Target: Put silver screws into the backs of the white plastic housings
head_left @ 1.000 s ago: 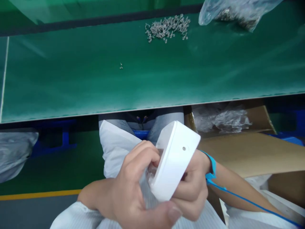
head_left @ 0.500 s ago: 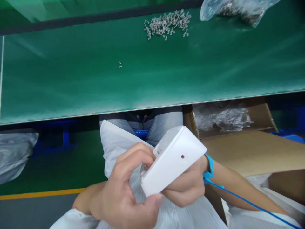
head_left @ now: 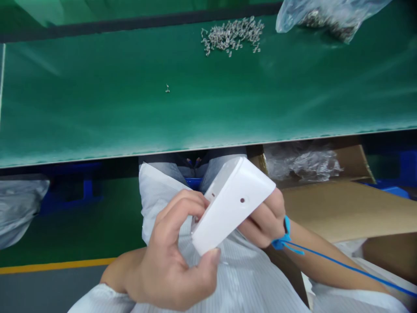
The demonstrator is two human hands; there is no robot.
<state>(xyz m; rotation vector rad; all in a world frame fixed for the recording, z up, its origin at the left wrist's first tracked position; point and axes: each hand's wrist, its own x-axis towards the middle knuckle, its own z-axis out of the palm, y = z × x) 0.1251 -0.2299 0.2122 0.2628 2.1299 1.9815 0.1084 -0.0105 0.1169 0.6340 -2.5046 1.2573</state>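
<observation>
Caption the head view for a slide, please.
Left hand holding a white case, right hand behind it; small metallic parts piled on a green table.

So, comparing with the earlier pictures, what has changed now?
The white casing has tilted clockwise in view; the right hand has moved up, the left hand slightly left. The left hand still grips the casing; the metal parts lie unchanged on the table.

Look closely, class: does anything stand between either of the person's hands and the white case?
Nothing visible stands between the left hand and the white case; that hand grips the case's lower end directly. The right hand is partly behind the case, its fingertips hidden, so contact there cannot be confirmed.
</observation>
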